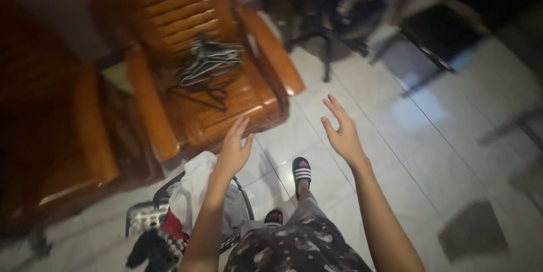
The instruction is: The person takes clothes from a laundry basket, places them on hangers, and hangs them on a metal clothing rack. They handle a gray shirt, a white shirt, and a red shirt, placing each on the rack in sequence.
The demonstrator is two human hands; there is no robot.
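Both hands raised, empty, fingers spread and loose. Left hand (233, 150) hovers just off the front edge of the wooden armchair (209, 74); right hand (341, 132) further out from the chair, over pale floor tiles (441, 153). Bundle of wire hangers (206, 63) lies on the chair seat. Laundry basket (169, 215) heaped with clothes sits below the chair's front, beside the left forearm.
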